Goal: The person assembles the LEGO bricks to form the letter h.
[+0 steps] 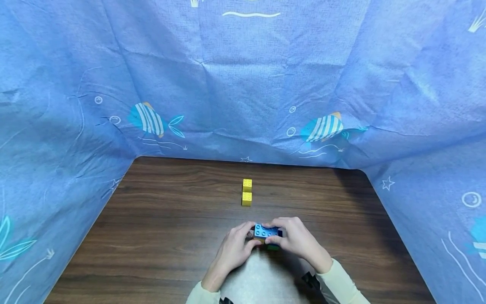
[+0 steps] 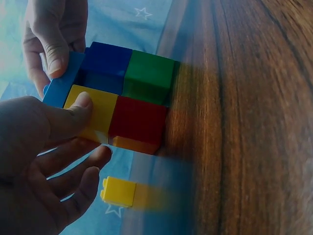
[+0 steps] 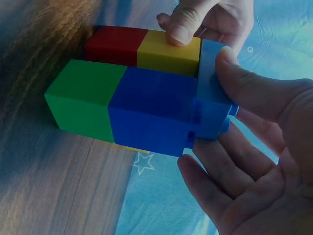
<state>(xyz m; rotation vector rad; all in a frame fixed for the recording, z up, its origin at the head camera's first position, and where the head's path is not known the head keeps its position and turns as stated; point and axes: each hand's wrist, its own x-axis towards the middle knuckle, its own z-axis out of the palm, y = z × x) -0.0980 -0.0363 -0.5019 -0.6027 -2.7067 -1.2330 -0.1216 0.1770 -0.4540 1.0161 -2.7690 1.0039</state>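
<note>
Both hands hold a small stack of toy building bricks over the table. In the left wrist view the stack shows a yellow brick (image 2: 100, 115) on a red brick (image 2: 138, 122), beside a dark blue brick (image 2: 108, 61) on a green brick (image 2: 149, 73). Across the top lies a light blue brick (image 1: 263, 231), with some dark blue studs uncovered beside it in the right wrist view. My left hand (image 1: 234, 249) pinches the yellow brick, thumb on its near face. My right hand (image 1: 301, 240) grips the light blue brick, thumb against its side.
Two loose yellow bricks, a farther one (image 1: 247, 184) and a nearer one (image 1: 247, 199), stand in line beyond the hands. The brown wooden table (image 1: 171, 223) has a pale patch (image 1: 265, 278) between the forearms. Blue fish-print cloth (image 1: 243, 93) walls its back and sides.
</note>
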